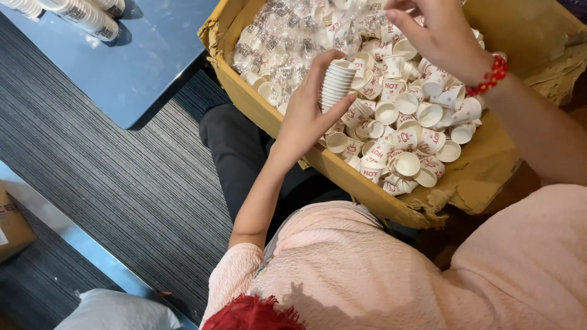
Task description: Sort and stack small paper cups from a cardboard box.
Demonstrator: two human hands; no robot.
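My left hand (309,113) grips a short stack of small white paper cups (337,84), held over the near left part of a cardboard box (391,205). My right hand (441,36), with a red bead bracelet at the wrist, reaches into the far side of the box, fingers curled over the loose cups (406,131); what it holds, if anything, I cannot tell. The box is full of several small white cups with red print, lying in all directions. Clear plastic wrappers (287,36) lie heaped in the box's far left part.
A blue table (143,61) stands to the left, with sleeved stacks of cups (85,15) at its far corner. Grey striped carpet (110,177) covers the floor. A small brown carton (11,223) sits at the left edge, a pale cushion (119,311) below.
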